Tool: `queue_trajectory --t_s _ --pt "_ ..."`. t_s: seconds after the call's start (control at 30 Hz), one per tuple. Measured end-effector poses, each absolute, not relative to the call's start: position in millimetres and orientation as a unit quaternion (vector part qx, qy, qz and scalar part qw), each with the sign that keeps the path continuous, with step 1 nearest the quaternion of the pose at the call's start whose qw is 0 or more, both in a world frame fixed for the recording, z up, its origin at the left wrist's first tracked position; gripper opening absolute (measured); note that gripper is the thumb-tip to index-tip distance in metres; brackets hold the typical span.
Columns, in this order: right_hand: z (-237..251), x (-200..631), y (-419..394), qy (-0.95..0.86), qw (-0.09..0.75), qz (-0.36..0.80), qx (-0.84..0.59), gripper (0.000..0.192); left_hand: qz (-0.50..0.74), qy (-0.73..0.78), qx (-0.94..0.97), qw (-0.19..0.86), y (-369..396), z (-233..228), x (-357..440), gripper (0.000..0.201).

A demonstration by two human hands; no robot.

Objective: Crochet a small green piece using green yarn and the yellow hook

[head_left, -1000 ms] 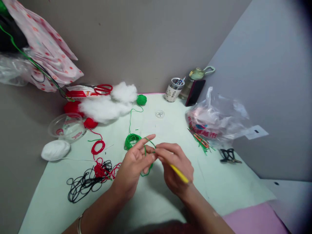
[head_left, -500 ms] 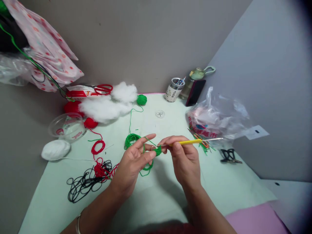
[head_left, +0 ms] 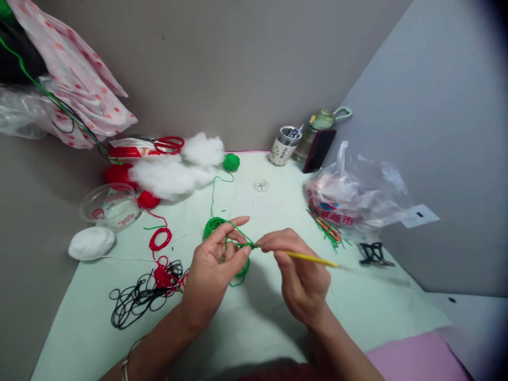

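Head view: the hook's (head_left: 305, 257) tip is buried in the green yarn (head_left: 242, 245) between the two hands, so its working end cannot be made out, and its rear end blurs out toward the right over the bench (head_left: 254, 328). The small piece being worked at that spot is too tangled to read. Both forearms are cut off by the lower edge. At the upper left a pink cloth (head_left: 75, 74) and a clear bag (head_left: 19, 114) run out of the picture.

The left hand (head_left: 212, 270) is half curled, its thumb and forefinger pinching the green yarn, with a strand looped over the raised forefinger. The right hand (head_left: 301, 278) is closed on the yellow hook in a pencil grip, fingertips just beside the left hand's. The yarn sits between the two hands, above the bench, and trails back past a loose green coil (head_left: 212, 227) to a small green ball (head_left: 230, 162) near the wall.

Left of the hands lie a black cord (head_left: 133, 304) tangled with red yarn (head_left: 161, 241), and a white ball (head_left: 91, 243). White stuffing (head_left: 174, 172) and red scissors (head_left: 169, 144) lie farther back. To the right sit a plastic bag (head_left: 353, 196) and a black clip (head_left: 373, 254).
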State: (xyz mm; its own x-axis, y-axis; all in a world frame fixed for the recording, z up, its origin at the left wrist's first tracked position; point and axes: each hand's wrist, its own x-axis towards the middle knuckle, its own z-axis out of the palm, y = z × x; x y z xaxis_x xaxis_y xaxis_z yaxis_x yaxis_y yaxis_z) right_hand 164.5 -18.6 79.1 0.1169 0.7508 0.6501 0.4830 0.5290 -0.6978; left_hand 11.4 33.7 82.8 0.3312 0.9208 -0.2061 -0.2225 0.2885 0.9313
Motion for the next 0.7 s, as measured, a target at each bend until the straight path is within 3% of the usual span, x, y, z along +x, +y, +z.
queue_trajectory --t_s 0.1,0.2,0.3,0.4,0.47,0.57,0.7 --pt "73 162 -19 -0.721 0.509 -0.030 -0.469 0.024 0.439 0.420 0.411 0.680 30 85 14 0.044" --pt "64 161 -19 -0.726 0.483 -0.117 -0.476 0.028 0.402 0.368 0.352 0.761 31 83 13 0.051" --pt "64 161 -19 -0.660 0.567 -0.010 -0.492 0.027 0.343 0.320 0.274 0.839 37 82 10 0.051" --pt "70 160 -14 -0.544 0.671 0.176 -0.471 0.025 0.353 0.314 0.255 0.844 42 84 8 0.041" --pt "72 158 -11 -0.521 0.685 0.236 -0.450 0.021 0.361 0.315 0.281 0.832 42 85 8 0.036" --pt "70 153 -9 -0.548 0.663 0.215 -0.463 0.018 0.373 0.318 0.327 0.808 39 82 10 0.036" --pt "64 151 -15 -0.647 0.581 0.039 -0.492 0.033 0.403 0.328 0.318 0.793 36 76 13 0.042"
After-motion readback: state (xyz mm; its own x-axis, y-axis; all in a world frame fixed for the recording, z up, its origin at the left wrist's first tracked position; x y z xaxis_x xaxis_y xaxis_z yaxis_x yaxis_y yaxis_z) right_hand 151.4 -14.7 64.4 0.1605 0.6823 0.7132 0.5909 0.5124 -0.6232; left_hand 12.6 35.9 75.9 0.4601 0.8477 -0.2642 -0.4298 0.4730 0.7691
